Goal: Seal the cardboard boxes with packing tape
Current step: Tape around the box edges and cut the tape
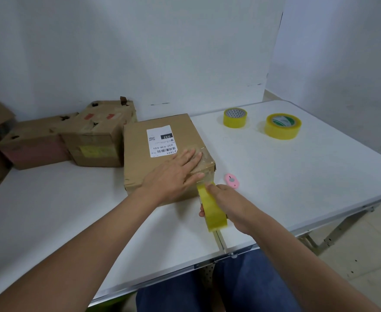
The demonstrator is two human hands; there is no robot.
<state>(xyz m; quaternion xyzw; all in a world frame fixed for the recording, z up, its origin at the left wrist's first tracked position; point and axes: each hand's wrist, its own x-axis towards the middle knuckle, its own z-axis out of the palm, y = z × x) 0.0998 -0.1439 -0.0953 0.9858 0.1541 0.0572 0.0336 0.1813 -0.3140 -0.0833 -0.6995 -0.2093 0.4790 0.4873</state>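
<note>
Cardboard box [162, 152] under flat left hand [173, 174], right hand [225, 206] fingers gripping tape roll [212, 210], pink cutter [232, 180] beside

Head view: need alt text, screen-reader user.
A person's left hand presses flat on a labelled cardboard box while the right hand grips a yellow tape roll at its near corner. Two spare tape rolls, a pink cutter and two worn boxes sit on the white table.
</note>
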